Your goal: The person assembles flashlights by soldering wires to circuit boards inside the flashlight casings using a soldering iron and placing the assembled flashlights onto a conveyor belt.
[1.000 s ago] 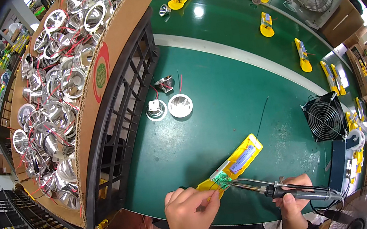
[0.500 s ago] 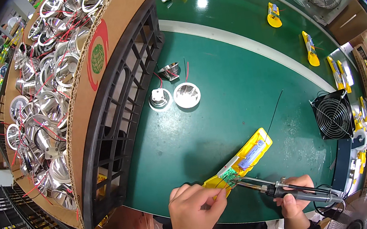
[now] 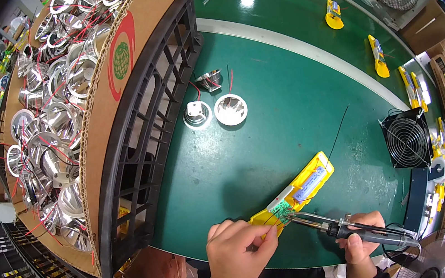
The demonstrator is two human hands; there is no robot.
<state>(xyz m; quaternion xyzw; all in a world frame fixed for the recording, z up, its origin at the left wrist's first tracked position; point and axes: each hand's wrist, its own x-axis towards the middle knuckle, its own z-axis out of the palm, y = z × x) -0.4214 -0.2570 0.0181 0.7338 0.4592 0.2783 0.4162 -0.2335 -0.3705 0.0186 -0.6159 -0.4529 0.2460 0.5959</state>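
Observation:
A yellow plastic housing (image 3: pixel 324 160) lies slanted on the green bench in front of me. Inside it sit a blue-violet battery cell (image 3: pixel 308 185) and a small green circuit board (image 3: pixel 281 210). My left hand (image 3: pixel 240 252) is closed in a pinch at the housing's near end; thin dark wires run toward its fingertips, but what lies between them is hidden. Gripped in my right hand (image 3: pixel 361 239) is a soldering iron (image 3: pixel 341 230) with a metal tube alongside its shaft. Its tip reaches the circuit board's edge. A thin dark wire (image 3: pixel 340 133) sticks out from the housing's far end.
Three silvery reflector cups (image 3: pixel 230 110) stand farther back on the bench. At left, a cardboard box (image 3: pixel 108 106) full of wired reflectors rests by a black plastic crate (image 3: pixel 144 124). A small black fan (image 3: pixel 406 140) stands at right. Beyond a pale rail, several yellow housings (image 3: pixel 334 20) lie on a green surface.
The whole view has shifted slightly. Both hands keep their grips, and the soldering iron's tip stays at the circuit board.

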